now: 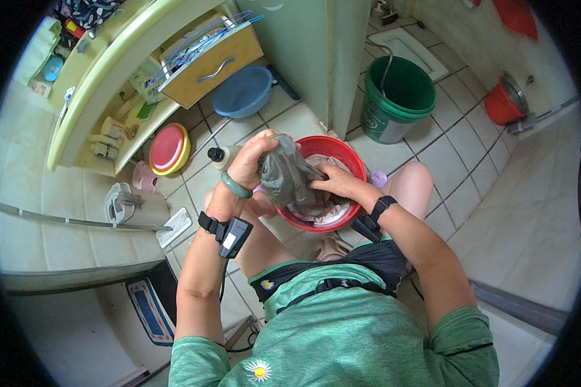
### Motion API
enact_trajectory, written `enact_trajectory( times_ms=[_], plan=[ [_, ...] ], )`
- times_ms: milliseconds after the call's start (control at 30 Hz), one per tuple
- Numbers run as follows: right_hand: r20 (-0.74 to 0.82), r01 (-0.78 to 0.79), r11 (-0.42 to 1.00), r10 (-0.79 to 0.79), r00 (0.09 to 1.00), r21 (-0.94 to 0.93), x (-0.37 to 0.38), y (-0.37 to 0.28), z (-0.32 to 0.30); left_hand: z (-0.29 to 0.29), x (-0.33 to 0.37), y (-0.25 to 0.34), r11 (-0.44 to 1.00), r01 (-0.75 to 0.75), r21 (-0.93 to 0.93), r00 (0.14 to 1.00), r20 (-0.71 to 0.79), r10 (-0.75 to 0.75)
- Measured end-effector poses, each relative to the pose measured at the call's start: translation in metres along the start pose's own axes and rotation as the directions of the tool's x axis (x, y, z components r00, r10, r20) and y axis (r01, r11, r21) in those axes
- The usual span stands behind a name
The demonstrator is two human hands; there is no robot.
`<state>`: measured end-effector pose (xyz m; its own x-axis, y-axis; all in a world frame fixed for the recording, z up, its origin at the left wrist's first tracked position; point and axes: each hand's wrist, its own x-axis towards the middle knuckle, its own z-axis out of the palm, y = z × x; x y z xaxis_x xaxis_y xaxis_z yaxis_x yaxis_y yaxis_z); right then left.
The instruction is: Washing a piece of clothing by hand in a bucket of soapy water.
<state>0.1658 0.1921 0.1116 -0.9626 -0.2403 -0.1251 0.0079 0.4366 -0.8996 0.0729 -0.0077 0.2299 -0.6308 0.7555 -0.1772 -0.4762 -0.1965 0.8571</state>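
A wet-looking grey cloth [289, 174] hangs bunched up over a red basin [350, 153] that stands on the floor between my knees. My left hand [246, 162], with a green bangle at its wrist, is closed on the upper left end of the cloth. From the right, my right hand [334, 180] grips the cloth's lower side with bent fingers. Pale pinkish laundry [329, 211] lies in the basin under the cloth, which partly covers it.
A dark-capped bottle [223, 157] stands left of the basin, and a blue basin [242, 92] lies beyond it. A green bucket [399, 100] with a hose is at the far right. An open drawer [212, 68] holding hangers juts out above the floor. Stacked basins [169, 149] sit at left.
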Motion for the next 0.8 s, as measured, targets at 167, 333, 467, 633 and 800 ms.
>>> enact_trajectory(
  times_ms=[167,333,467,633,800],
  plan=[
    [-0.151,0.079,0.997,-0.077,0.986,0.011,-0.009,-0.007,-0.022,-0.013,-0.005,0.005,0.988,-0.050,-0.148,0.996,-0.078,0.038],
    [-0.311,0.074,0.861,0.101,0.945,0.504,0.007,-0.027,-0.043,-0.047,0.009,-0.048,0.959,-0.021,-0.284,0.899,-0.424,-0.106],
    [-0.309,0.203,0.979,-0.197,0.930,-0.013,0.012,-0.083,0.009,-0.061,0.026,-0.113,0.777,0.017,-0.630,0.982,-0.137,-0.133],
    [-0.386,0.109,0.856,-0.337,0.859,-0.505,0.028,-0.040,0.007,0.007,0.043,-0.132,0.734,0.168,-0.658,0.853,-0.276,-0.443],
    [-0.453,-0.088,0.944,-0.069,0.889,-0.318,0.023,-0.036,0.006,-0.008,0.050,-0.134,0.835,0.118,-0.537,0.832,-0.405,-0.378]
  ],
)
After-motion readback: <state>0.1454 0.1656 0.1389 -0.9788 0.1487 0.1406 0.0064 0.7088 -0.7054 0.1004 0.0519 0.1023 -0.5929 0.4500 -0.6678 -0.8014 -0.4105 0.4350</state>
